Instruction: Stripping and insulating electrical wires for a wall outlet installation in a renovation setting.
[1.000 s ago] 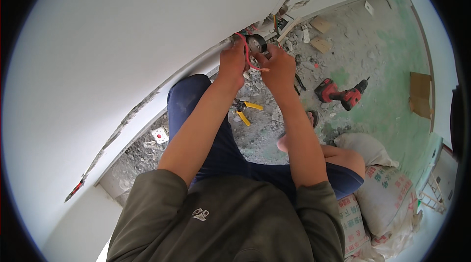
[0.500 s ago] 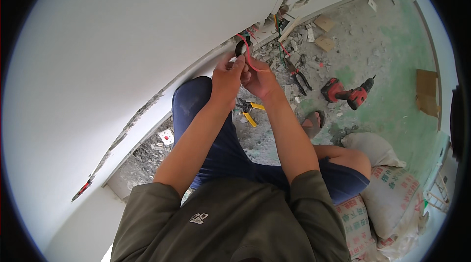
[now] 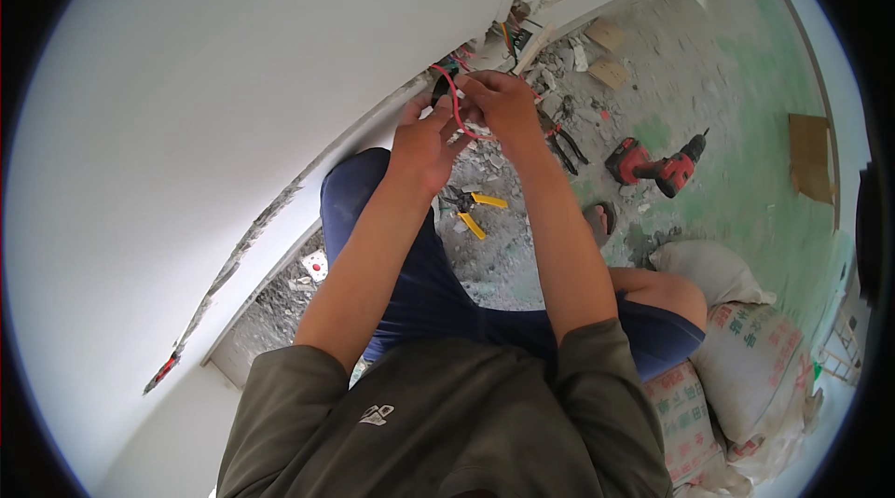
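Note:
My left hand [image 3: 419,144] has its fingers curled round a black roll, apparently tape [image 3: 442,86], near the bottom of the white wall. My right hand [image 3: 502,108] is closed beside it, fingertips at the roll and at a red wire [image 3: 456,110]; exactly what it grips is hidden. The red wire loops from the wall down between both hands. Colored wires [image 3: 506,36] come out of a cut at the wall foot. Below my hands lie yellow-handled pliers [image 3: 477,214], and dark-handled pliers [image 3: 565,147] rest on rubble to the right.
A red cordless drill [image 3: 668,172] stands out on the dusty floor at right, near wooden pieces [image 3: 608,74] and cardboard [image 3: 810,158]. Full sacks [image 3: 741,367] are behind my right knee, with a ladder [image 3: 841,353] at far right. My bent legs [image 3: 356,190] frame the rubble.
My right hand has moved up beside the black roll, over the red wire, while my left hand has shifted slightly left and down, its fingers now round the roll.

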`<state>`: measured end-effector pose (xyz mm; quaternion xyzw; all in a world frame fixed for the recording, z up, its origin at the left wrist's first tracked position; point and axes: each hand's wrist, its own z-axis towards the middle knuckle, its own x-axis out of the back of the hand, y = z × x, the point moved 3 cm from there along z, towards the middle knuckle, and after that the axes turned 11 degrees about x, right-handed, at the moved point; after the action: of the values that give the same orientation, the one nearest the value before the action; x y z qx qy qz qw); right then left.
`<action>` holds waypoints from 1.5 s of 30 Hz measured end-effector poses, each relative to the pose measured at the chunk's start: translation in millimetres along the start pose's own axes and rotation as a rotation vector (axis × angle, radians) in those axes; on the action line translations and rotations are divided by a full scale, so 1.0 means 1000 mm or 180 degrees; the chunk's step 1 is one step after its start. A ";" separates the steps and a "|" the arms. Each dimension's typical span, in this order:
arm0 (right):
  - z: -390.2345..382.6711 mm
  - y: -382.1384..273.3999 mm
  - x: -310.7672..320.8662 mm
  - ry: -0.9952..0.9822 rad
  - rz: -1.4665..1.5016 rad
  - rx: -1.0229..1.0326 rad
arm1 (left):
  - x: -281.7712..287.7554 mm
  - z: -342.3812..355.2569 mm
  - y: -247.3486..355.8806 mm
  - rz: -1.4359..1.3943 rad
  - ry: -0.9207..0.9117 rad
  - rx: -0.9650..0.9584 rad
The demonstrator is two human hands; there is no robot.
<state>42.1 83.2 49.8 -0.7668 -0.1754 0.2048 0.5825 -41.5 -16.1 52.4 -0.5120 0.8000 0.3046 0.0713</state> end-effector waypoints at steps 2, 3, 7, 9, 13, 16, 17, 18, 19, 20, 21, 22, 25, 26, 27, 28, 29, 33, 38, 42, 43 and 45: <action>0.003 0.003 -0.005 -0.0037 0.0226 0.0110 | 0.002 0.002 0.003 -0.0157 -0.0051 -0.0109; 0.003 0.005 -0.003 0.0019 0.0322 -0.0009 | 0.001 0.003 0.000 -0.0298 -0.0023 -0.0147; 0.007 0.015 0.000 -0.0037 -0.0112 -0.0007 | 0.002 0.008 -0.008 -0.0514 -0.0030 -0.0268; 0.012 0.018 -0.001 -0.0141 -0.0875 0.0311 | 0.005 0.012 -0.008 -0.0679 0.0050 -0.0489; 0.012 0.025 0.001 0.0093 -0.1304 0.0683 | -0.007 0.008 -0.007 -0.0743 -0.0142 -0.0740; 0.001 0.015 -0.003 0.0304 -0.2371 0.1067 | -0.020 -0.003 -0.005 -0.0162 -0.0003 -0.1370; -0.002 0.012 -0.004 0.0448 -0.2651 0.1427 | -0.024 -0.006 -0.004 0.0343 0.0172 -0.1746; -0.005 0.009 -0.004 0.0594 -0.2928 0.1788 | -0.027 -0.010 -0.002 0.0851 0.0349 -0.2116; -0.009 0.004 -0.006 0.0586 -0.2919 0.1802 | -0.023 -0.008 -0.004 0.0848 0.0356 -0.2132; -0.016 -0.007 -0.008 0.0669 -0.2832 0.2352 | -0.019 -0.008 -0.005 0.1152 0.0491 -0.2367; -0.021 -0.015 -0.011 0.0750 -0.2727 0.2900 | -0.016 -0.007 -0.006 0.1459 0.0630 -0.2599; -0.021 -0.014 -0.008 0.0757 -0.2736 0.2897 | -0.017 -0.010 -0.008 0.1459 0.0620 -0.2594; -0.018 -0.012 0.004 0.0587 -0.3005 0.3049 | -0.018 -0.017 -0.012 0.1093 0.0506 -0.2699; -0.016 -0.012 0.011 0.0463 -0.3095 0.2911 | -0.015 -0.013 -0.015 0.0867 0.0442 -0.2132; -0.015 -0.010 0.015 0.0341 -0.3186 0.2772 | -0.012 -0.009 -0.019 0.0640 0.0373 -0.1564; -0.016 -0.014 0.017 0.0334 -0.3185 0.2774 | -0.015 -0.010 -0.014 0.0635 0.0377 -0.1566; -0.019 -0.019 0.017 0.0254 -0.3232 0.2854 | -0.021 -0.005 -0.013 0.0359 0.0155 -0.0827; -0.019 -0.017 0.021 0.0197 -0.3339 0.2984 | -0.024 0.022 -0.013 -0.0191 -0.0605 -0.0025; -0.031 -0.015 0.014 0.0279 -0.3614 0.2588 | -0.018 0.038 -0.012 -0.0643 -0.0432 -0.0055; -0.031 0.007 0.017 0.0354 -0.3524 0.2199 | -0.008 0.040 -0.005 -0.0496 -0.0336 0.0012; -0.029 0.012 0.018 0.0361 -0.3519 0.2202 | -0.008 0.038 -0.001 -0.0202 -0.0474 -0.0001; -0.018 0.032 0.019 -0.0413 -0.2632 0.1136 | -0.002 0.033 0.004 0.0194 -0.0171 -0.0006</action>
<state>68.8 69.5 21.2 -0.5055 -0.4649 0.0296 0.7262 -50.0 4.8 28.5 -0.4790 0.8128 0.3211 0.0830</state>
